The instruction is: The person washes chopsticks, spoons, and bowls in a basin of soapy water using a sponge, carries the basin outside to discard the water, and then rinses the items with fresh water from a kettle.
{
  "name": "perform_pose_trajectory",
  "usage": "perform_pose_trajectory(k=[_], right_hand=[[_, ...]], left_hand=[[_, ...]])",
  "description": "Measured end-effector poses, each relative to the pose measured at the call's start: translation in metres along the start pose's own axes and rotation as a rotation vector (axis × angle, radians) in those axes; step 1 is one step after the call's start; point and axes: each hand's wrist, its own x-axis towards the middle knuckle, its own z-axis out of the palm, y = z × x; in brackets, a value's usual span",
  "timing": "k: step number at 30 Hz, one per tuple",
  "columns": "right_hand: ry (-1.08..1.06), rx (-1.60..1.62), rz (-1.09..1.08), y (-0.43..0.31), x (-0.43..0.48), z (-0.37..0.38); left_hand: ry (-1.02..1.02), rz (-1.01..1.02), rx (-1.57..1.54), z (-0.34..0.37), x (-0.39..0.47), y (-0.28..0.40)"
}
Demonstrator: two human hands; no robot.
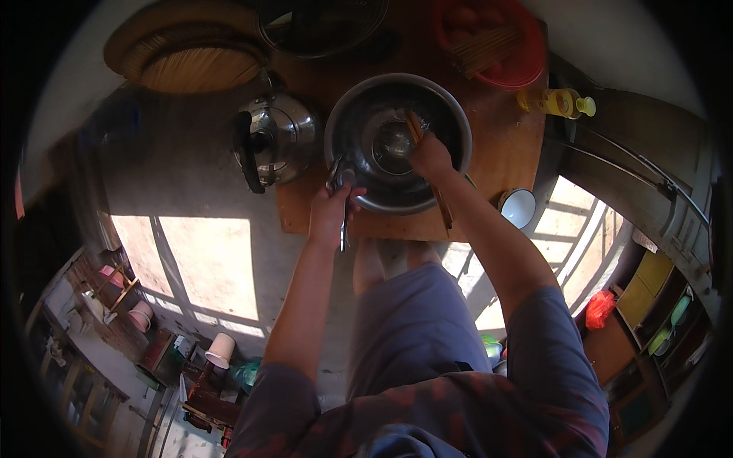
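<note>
A wide metal basin (401, 203) rests on the wooden table, holding what looks like clear water. My left hand (332, 209) is at its lower left rim, closed around several metal spoons (343, 177) whose bowls point over the basin. My right hand (429, 156) reaches over the basin's right side and grips a bundle of wooden chopsticks (414, 127). One end of the bundle points into the basin; the other sticks out below my wrist, past the rim.
Left of the basin stands a metal kettle (286, 134) with a black handle. Farther back are a round woven tray (197, 66), a dark glass lid (320, 34) and a red plastic basket (524, 63) with more sticks. A yellow bottle (558, 103) and white enamel mug (518, 208) are at the right.
</note>
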Motion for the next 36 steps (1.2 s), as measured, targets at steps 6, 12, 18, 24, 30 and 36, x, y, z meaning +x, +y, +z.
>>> perform_pose_trajectory(k=[6, 12, 18, 24, 30, 36], right_hand=[[0.141, 0.773, -0.026, -0.018, -0.050, 0.028], [0.694, 0.013, -0.303, -0.043, -0.094, 0.022], [0.986, 0.000, -0.810, -0.054, -0.149, -0.006], [1.036, 0.053, -0.750, -0.075, -0.206, -0.025], [0.419, 0.695, -0.388, -0.062, -0.221, -0.026], [0.365, 0.786, -0.459, -0.057, -0.271, 0.002]], left_hand=[[0.023, -0.007, 0.001, -0.024, -0.009, 0.001], [0.001, -0.059, -0.009, -0.022, -0.013, 0.003], [-0.070, -0.054, -0.018, -0.001, -0.032, 0.019], [-0.228, 0.078, 0.070, 0.014, -0.077, 0.051], [-0.373, 0.078, 0.047, 0.039, -0.130, 0.095], [-0.474, -0.117, 0.106, 0.047, -0.139, 0.117]])
